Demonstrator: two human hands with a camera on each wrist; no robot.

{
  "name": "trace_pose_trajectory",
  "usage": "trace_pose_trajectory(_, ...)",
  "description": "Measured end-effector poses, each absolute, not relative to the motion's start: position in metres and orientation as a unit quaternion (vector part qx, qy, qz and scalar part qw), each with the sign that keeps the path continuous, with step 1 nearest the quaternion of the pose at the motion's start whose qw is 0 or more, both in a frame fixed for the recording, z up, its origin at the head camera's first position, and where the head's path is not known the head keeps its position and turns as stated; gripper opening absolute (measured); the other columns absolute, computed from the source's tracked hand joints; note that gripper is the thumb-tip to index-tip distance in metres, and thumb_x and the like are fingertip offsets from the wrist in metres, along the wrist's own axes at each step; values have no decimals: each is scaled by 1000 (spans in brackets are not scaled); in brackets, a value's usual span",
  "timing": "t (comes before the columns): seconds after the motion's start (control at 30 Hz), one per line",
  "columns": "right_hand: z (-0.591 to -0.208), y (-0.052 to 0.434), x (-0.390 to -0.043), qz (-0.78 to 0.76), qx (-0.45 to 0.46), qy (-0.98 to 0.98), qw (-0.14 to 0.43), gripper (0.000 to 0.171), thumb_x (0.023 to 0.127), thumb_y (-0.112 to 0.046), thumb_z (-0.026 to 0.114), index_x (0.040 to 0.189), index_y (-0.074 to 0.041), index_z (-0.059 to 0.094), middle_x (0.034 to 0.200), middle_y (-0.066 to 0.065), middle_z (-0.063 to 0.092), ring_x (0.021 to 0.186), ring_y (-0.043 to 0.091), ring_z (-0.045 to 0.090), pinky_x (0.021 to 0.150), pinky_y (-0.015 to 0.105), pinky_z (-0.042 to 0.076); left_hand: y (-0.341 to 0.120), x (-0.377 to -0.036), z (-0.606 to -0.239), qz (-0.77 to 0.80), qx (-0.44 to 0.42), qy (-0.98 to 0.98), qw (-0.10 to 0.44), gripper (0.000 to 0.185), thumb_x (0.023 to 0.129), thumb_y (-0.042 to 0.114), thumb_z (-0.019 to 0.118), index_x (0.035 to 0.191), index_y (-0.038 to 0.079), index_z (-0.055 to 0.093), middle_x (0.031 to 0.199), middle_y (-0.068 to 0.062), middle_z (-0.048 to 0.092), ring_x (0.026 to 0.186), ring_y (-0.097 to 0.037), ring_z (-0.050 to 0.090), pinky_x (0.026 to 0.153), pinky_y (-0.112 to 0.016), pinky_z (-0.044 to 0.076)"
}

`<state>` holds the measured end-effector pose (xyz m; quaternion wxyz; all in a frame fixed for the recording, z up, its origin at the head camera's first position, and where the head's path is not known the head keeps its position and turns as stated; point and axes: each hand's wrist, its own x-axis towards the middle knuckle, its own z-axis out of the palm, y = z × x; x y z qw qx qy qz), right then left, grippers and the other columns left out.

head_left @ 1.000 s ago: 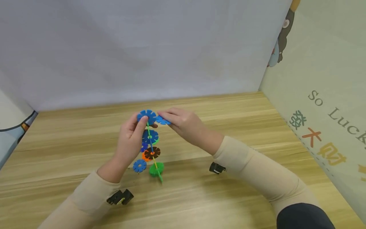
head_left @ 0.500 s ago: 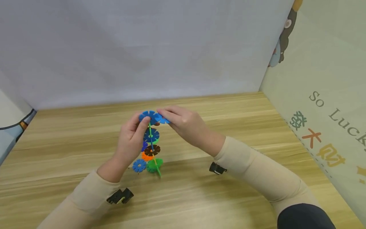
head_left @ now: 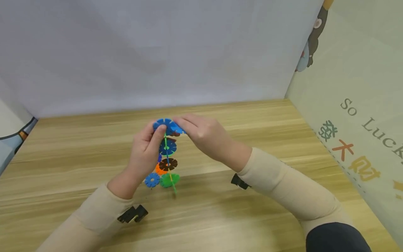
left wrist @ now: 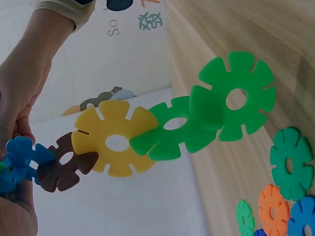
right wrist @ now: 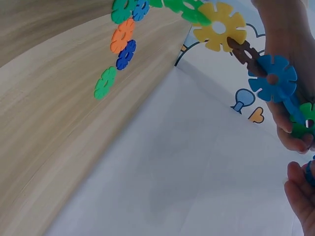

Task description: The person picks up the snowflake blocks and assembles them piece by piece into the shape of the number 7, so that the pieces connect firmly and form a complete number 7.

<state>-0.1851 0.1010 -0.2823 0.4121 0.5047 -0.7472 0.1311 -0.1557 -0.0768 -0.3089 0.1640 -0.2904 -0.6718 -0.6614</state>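
1. The wooden bench (head_left: 283, 115) fills the lower half of the head view, closed in by a pale grey backdrop (head_left: 157, 52) at the far side and a printed panel (head_left: 355, 115) on the right.

2. A chain of snowflake discs (head_left: 167, 154) hangs above the middle of the bench. Its long axis runs nearly upright in the head view: the top end is up at the fingers, the bottom end points down at the bench and leans slightly toward the person. From the left wrist view the links read, top to bottom, blue, brown, yellow disc (left wrist: 114, 138), then two green ones (left wrist: 206, 115).

3. The left hand (head_left: 143, 152) holds the top of the chain, its grip clamped on the uppermost blue disc (head_left: 162, 125) with thumb and fingers curled about it.

4. The right hand (head_left: 206, 138) comes in from the right, its grip pinched on a second blue disc (head_left: 178, 128), which touches the edge of the top disc.

5. Loose discs lie on the bench just beside the chain's lower end: a blue one (head_left: 152, 180), an orange one (head_left: 160, 170) and a green one (head_left: 166, 181). Whether the chain's tip touches the bench cannot be told.

6. Small black camera mounts sit at each wrist, left (head_left: 132, 214) and right (head_left: 240, 182).
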Motion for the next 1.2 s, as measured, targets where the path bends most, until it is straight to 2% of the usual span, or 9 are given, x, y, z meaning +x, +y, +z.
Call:
trace_pose_trajectory(0.4,-278,95,-188,121,516,-746,404,16,88,4,61,103,6,65,94,11,67,82,19,66,76,24,52,-87,-159,-300,-632,-290,-704,146,23,100,6,39,99,-9,56,91,-1,63,81,-15,62,69,-27,53)
trace_pose_trajectory(0.57,-281,94,-187,165,521,-752,369,21,85,-5,68,104,5,65,89,10,68,80,18,66,74,23,52,-101,-156,-293,-601,-266,-744,117,22,100,8,42,91,-4,58,78,-4,59,63,-14,56,58,-24,50)
trace_pose_trajectory(0.67,-288,93,-194,172,484,-810,282,27,86,-14,68,108,1,63,91,7,68,76,14,65,67,22,51,-109,-157,-295,-612,-254,-742,106,25,100,10,41,94,-5,59,79,-5,61,67,-15,59,60,-26,51)
trace_pose_trajectory(0.77,-303,89,-204,151,449,-871,135,30,91,-20,63,115,-3,62,93,4,67,75,12,62,64,23,49,-114,-159,-297,-634,-249,-724,111,27,101,11,39,95,-8,58,86,-5,64,81,-18,63,68,-28,53)
trace_pose_trajectory(0.83,-316,83,-208,136,441,-886,43,28,93,-21,59,117,-5,62,100,4,66,80,13,63,69,24,49,-117,-160,-295,-642,-253,-714,118,27,101,10,39,94,-9,57,86,-6,63,81,-18,63,68,-27,53)
trace_pose_trajectory(0.9,-329,73,-208,109,454,-884,-22,32,94,-22,57,122,-6,60,109,5,65,92,15,63,79,24,49,-120,-160,-293,-645,-258,-707,131,26,100,8,40,92,-10,56,84,-6,63,80,-17,63,68,-26,52)
trace_pose_trajectory(1.0,-344,53,-205,57,487,-870,-50,34,95,-25,56,125,-8,59,123,5,59,109,16,58,92,26,44,-124,-161,-290,-644,-272,-700,148,25,100,5,40,89,-11,56,83,-7,62,79,-16,62,69,-25,52)
trace_pose_trajectory(1.07,-350,40,-202,23,503,-862,-64,32,96,-27,53,124,-12,60,126,3,57,115,17,53,94,27,43,-126,-162,-289,-637,-276,-702,158,25,99,4,40,88,-11,56,82,-6,63,78,-15,62,69,-23,52)
trace_pose_trajectory(1.2,-366,20,-195,-33,529,-842,-99,36,98,-31,48,131,-19,55,133,0,51,123,15,45,99,26,38,-130,-160,-290,-633,-276,-704,168,24,99,3,41,86,-11,56,80,-6,63,74,-14,62,64,-22,51)
